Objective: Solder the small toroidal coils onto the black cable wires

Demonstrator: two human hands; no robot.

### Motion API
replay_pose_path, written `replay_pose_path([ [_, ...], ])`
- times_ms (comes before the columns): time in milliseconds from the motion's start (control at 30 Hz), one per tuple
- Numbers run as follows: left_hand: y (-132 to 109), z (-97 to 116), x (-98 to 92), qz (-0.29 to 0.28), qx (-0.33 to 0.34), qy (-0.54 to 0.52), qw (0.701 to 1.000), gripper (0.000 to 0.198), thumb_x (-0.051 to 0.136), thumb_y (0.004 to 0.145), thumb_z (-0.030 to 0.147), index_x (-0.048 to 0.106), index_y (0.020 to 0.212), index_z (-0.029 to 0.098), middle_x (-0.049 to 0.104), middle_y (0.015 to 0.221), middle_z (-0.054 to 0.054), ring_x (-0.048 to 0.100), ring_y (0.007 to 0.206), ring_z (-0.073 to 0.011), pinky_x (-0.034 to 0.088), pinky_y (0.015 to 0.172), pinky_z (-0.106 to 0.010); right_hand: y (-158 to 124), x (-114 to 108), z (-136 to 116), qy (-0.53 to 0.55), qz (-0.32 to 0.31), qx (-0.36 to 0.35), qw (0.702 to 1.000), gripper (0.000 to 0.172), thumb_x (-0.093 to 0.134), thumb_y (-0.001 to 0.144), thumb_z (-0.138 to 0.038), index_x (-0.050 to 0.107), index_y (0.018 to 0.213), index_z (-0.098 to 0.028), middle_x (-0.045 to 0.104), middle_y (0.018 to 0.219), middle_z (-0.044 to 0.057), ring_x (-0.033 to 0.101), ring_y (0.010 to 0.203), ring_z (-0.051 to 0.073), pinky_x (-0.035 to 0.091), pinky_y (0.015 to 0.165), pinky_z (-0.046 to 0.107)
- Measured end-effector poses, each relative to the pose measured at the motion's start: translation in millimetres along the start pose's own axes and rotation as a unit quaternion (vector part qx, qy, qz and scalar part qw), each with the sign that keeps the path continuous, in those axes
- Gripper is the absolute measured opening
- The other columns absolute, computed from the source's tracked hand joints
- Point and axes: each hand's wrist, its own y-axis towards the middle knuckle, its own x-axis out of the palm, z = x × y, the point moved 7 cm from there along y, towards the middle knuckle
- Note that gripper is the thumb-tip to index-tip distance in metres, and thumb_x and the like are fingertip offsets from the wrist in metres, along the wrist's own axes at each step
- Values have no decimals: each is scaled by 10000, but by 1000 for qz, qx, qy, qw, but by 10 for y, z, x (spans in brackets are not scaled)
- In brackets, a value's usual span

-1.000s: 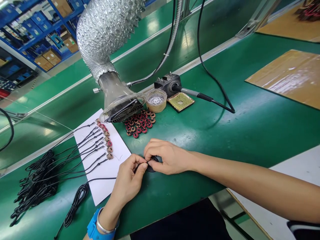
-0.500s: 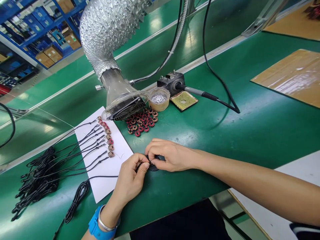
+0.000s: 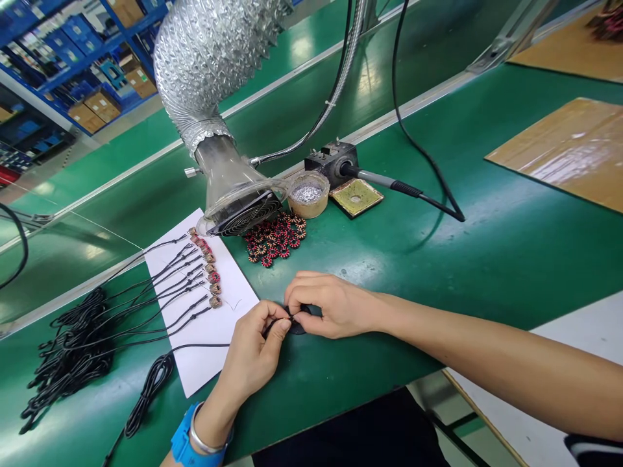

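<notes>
My left hand [image 3: 253, 344] pinches a thin black cable [image 3: 204, 345] between thumb and fingers. My right hand [image 3: 331, 306] closes its fingertips over a dark round piece [image 3: 298, 328] lying on the green bench mat [image 3: 389, 272], and the two hands nearly meet there. The piece is partly hidden by my fingers, so its exact form is unclear. To the left, on a white paper sheet [image 3: 204, 370], lie several black cables ending in a row of small wound coils [image 3: 209, 269]. A pile of red-and-copper wound toroid coils [image 3: 273, 239] sits beyond my hands.
A fume extractor fan [image 3: 246, 214] on a foil duct [image 3: 204, 65] hangs over the sheet's far corner. Behind stand a solder pot [image 3: 307, 194], a soldering iron [image 3: 389, 186] and its stand [image 3: 333, 162]. Bundled black cables [image 3: 73, 344] lie at left, a cardboard sheet [image 3: 559, 155] at right.
My fingertips have shifted slightly right around the dark piece, and the whole view has moved a little as my head turned. The items on the bench have not visibly moved.
</notes>
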Motion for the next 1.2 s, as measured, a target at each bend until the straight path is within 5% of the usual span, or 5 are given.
replay_pose_path([
  [733, -2, 0, 38, 25, -12, -21, 999, 116, 595, 883, 303, 618, 857, 193, 567, 665, 25, 473, 584, -100, 379, 542, -211, -6, -2, 67, 43, -55, 74, 995, 121, 562, 799, -53, 585, 818, -170, 643, 864, 28, 566, 827, 156, 448, 812, 311],
  [1200, -84, 155, 32, 76, 97, 100, 987, 75, 560, 857, 163, 598, 795, 180, 611, 748, -4, 554, 630, -100, 438, 579, -198, -6, 17, 18, 48, -40, 39, 997, 141, 561, 756, -38, 601, 768, -172, 670, 871, 44, 573, 816, 163, 459, 779, 315],
])
